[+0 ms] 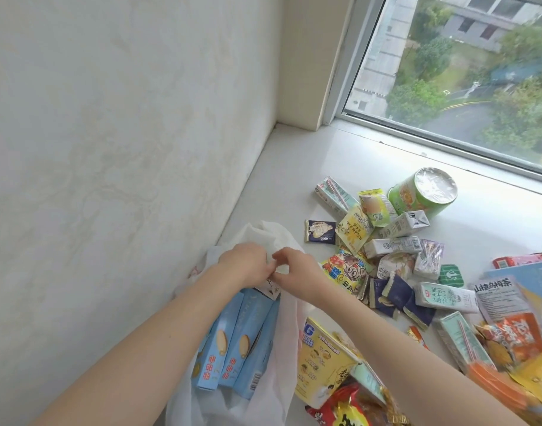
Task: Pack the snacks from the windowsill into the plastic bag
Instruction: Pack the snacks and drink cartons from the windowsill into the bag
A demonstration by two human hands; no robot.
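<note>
A thin white plastic bag [272, 238] lies on the white windowsill [294, 167] next to the left wall. My left hand [243, 264] and my right hand [297, 269] meet at the bag's upper edge, and both pinch the white plastic. Light blue biscuit boxes [232, 342] lie side by side at the bag, below my left forearm. Whether they lie inside the bag or on it I cannot tell. Right of my hands lies a heap of loose snacks, with a colourful candy packet [345, 270] closest.
A green cup [423, 192] lies tipped near the window frame [448, 139]. Milk cartons [392, 245], dark blue sachets [392, 295], a yellow box [325, 361] and red and orange packets [515, 336] cover the sill at right. The wall [125, 149] closes the left side.
</note>
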